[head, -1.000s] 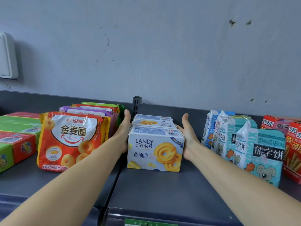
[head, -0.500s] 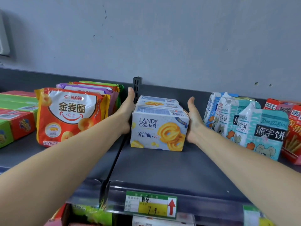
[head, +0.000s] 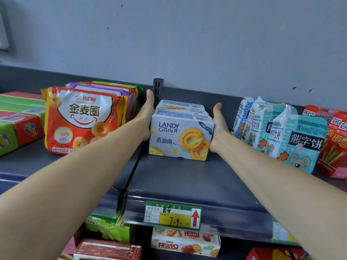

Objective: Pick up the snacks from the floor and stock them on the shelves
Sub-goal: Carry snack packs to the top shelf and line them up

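Leftmost, green and red boxes [head: 16,132] lay on the dark shelf [head: 187,177], with an orange ring-cookie bag [head: 80,119] standing at their three o'clock. Next, the left hand [head: 145,119] pressed flat, fingers straight, against the nine o'clock side of the front Landy Castle box [head: 180,137], which stood mid-shelf with a second box [head: 180,106] touching it at twelve o'clock. The right hand [head: 218,128] pressed flat on its three o'clock side. Teal bear-biscuit bags [head: 300,139] stood further toward three o'clock, red stick boxes [head: 336,136] beyond.
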